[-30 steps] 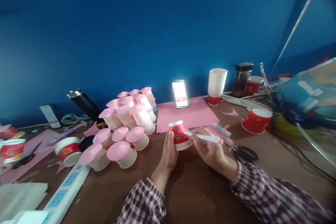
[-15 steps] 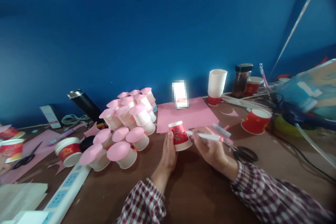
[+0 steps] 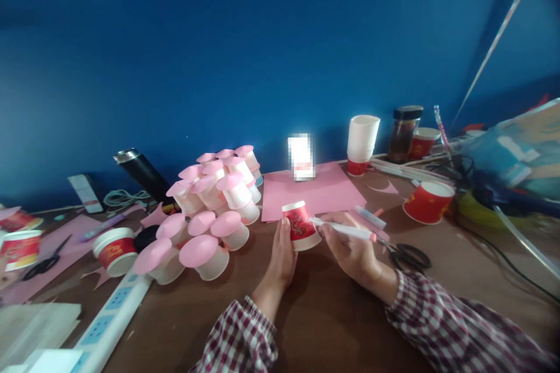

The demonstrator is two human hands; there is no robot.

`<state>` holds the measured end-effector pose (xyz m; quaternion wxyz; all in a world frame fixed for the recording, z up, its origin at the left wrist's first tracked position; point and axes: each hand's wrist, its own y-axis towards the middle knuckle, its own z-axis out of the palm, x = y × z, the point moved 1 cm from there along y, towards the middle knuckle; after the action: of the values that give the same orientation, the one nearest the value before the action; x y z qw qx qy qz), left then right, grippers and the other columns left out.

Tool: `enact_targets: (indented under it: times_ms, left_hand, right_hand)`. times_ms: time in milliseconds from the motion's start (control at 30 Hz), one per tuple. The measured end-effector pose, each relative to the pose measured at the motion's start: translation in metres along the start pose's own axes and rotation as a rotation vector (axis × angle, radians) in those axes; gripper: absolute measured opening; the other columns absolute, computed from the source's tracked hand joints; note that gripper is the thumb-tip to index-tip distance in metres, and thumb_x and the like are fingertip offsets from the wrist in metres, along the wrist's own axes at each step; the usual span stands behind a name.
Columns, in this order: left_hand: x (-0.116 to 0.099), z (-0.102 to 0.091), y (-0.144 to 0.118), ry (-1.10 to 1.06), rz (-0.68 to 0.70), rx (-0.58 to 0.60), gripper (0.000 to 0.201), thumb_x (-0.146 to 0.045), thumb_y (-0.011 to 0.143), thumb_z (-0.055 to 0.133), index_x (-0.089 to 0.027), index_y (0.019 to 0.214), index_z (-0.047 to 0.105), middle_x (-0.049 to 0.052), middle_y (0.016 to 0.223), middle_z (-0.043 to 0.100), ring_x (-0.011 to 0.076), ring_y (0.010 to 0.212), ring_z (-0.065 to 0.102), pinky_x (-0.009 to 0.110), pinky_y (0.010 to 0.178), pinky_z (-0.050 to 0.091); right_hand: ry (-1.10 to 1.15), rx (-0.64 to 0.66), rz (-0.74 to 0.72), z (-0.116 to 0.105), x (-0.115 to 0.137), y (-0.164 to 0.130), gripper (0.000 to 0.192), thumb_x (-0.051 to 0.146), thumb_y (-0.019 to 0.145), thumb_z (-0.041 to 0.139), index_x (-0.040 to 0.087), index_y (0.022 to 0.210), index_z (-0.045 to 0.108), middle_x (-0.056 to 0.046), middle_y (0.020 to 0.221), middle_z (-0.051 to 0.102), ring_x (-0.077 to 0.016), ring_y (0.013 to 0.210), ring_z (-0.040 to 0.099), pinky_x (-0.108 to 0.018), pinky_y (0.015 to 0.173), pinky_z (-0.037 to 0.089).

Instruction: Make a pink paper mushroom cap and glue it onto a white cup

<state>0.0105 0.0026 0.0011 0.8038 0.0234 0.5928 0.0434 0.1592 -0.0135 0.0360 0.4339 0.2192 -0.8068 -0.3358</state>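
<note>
head view: the left hand point(image 3: 282, 256) is wrapped around the near side of a small red paper cup point(image 3: 300, 225), which stands upside down on the brown table point(image 3: 332, 315) just in front of a sheet of pink paper point(image 3: 315, 189). the fingers are curled closed on the cup wall, the thumb lying up its left side. the right hand point(image 3: 352, 250) sits at three o'clock of the cup, pinched shut on a white marker point(image 3: 345, 229) that lies nearly level, its tip touching the cup wall at about three o'clock; the cap end points away to the right.

to do this well, i judge the left hand should keep the cup from turning or sliding while the tip presses, since thin paper gives under a hard push. a light, even stroke is likely best, with the right wrist resting on the table for steadiness. it would help to turn the cup with the left hand rather than reach the marker around it.

at nine to ten o'clock of the cup stands a heap of pink-topped cups point(image 3: 210, 204). black scissors point(image 3: 405, 255) lie just right of the right hand, and another red cup point(image 3: 427, 200) sits at two o'clock.
</note>
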Motion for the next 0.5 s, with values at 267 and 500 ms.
enact_targets:
  times_ms: [267, 500]
  left_hand:
    - [-0.003, 0.0032, -0.0009, -0.04, -0.066, 0.03, 0.046, -0.053, 0.085, 0.043, -0.015, 0.105, 0.061, 0.01, 0.11, 0.065, 0.0253, 0.107, 0.056, 0.037, 0.095, 0.04]
    - [0.0004, 0.0039, -0.0009, -0.084, -0.086, 0.032, 0.047, -0.053, 0.084, 0.045, -0.015, 0.104, 0.062, 0.011, 0.111, 0.065, 0.0264, 0.11, 0.055, 0.038, 0.098, 0.038]
  right_hand:
    - [0.021, -0.006, 0.016, 0.0031, -0.0052, -0.0026, 0.009, 0.018, 0.086, 0.053, 0.019, 0.09, 0.06, -0.005, 0.08, 0.066, -0.0164, 0.071, 0.065, -0.024, 0.059, 0.054]
    - [-0.019, 0.007, 0.01, 0.0049, -0.0078, -0.0056, 0.012, 0.019, 0.087, 0.052, 0.019, 0.093, 0.062, -0.006, 0.082, 0.067, -0.0172, 0.073, 0.065, -0.024, 0.057, 0.054]
